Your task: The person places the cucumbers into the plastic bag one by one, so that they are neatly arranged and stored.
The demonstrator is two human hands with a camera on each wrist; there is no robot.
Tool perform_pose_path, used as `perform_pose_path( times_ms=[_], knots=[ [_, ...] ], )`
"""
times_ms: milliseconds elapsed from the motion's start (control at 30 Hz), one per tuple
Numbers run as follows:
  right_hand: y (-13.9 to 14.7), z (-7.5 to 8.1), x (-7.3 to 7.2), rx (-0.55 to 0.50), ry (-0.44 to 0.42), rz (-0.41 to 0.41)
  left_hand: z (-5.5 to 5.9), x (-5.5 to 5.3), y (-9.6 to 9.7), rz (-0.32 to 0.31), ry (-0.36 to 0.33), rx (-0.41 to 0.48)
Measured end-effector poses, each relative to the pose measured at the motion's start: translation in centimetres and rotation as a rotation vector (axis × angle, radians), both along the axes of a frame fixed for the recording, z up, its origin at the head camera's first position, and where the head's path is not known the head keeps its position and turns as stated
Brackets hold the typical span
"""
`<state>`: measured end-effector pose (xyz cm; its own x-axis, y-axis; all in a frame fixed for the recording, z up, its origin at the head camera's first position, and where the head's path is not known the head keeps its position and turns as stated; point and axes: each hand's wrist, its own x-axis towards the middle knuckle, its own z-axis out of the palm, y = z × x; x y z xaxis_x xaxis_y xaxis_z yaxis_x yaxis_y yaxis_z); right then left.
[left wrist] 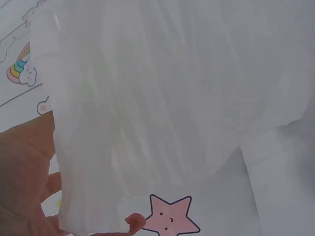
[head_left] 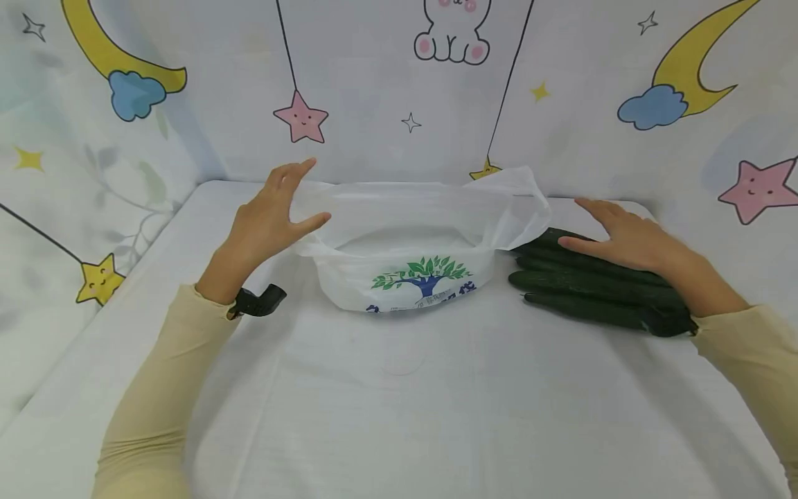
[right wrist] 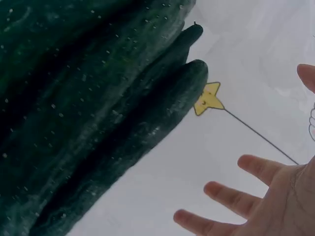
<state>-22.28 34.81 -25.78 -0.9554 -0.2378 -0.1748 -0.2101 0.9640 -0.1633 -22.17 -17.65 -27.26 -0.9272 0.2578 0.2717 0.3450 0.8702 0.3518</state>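
A white plastic bag [head_left: 346,281] with a green and blue tree print lies on the table, its mouth spread wide. By the bag's left handle, my left hand [head_left: 268,211] has its fingers and thumb spread apart. White plastic covers part of that hand [left wrist: 24,179] in the left wrist view; contact with it is hard to tell. To the right of the bag lies a bunch of dark green cucumbers [head_left: 580,285]. Over their far side hovers my right hand [head_left: 636,239], fingers extended and holding nothing. In the right wrist view, it appears apart from the cucumbers [right wrist: 108,93].
A white cloth covers the table [head_left: 399,409]. Behind it hangs a backdrop [head_left: 368,62] printed with moons, stars and clouds. The bag's right handle [head_left: 524,208] stands up and reaches close to the cucumbers' left ends. A black strap [head_left: 260,301] sits at the left wrist.
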Motion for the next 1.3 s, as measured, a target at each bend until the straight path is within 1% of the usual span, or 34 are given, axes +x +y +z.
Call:
perform_pose_path(
  times_ms=[100,300,400,600,767,933,1100,1167,1300],
  knots=[
    [0.1,-0.4,0.1,-0.044,-0.037,-0.009,-0.3,0.0,0.0,-0.016,0.022,0.033],
    [0.3,-1.5,0.2,-0.053,-0.075,-0.032,-0.5,-0.1,-0.1,-0.049,-0.032,0.116],
    [0.7,-2.0,0.0,-0.073,-0.085,-0.03,-0.8,-0.2,-0.2,-0.059,-0.042,0.168],
    [1.3,-3.0,-0.5,-0.118,-0.095,-0.01,-1.5,-0.4,-0.5,-0.061,-0.032,0.291],
    [1.5,-3.6,-1.1,-0.129,-0.095,-0.007,-2.2,-0.5,-0.7,-0.051,0.011,0.38],
    [2.0,-4.1,-1.6,-0.118,-0.082,0.003,-2.5,-0.8,-0.6,-0.053,0.065,0.426],
    [2.7,-4.7,-1.8,-0.137,-0.067,0.001,-2.6,-1.0,-0.6,-0.068,0.092,0.436],
    [3.0,-4.9,-2.0,-0.152,-0.052,0.002,-2.7,-1.0,-0.5,-0.07,0.098,0.437],
    [3.5,-5.5,-2.2,-0.176,0.004,0.02,-2.9,-1.2,-0.5,-0.06,0.107,0.438]
  ],
)
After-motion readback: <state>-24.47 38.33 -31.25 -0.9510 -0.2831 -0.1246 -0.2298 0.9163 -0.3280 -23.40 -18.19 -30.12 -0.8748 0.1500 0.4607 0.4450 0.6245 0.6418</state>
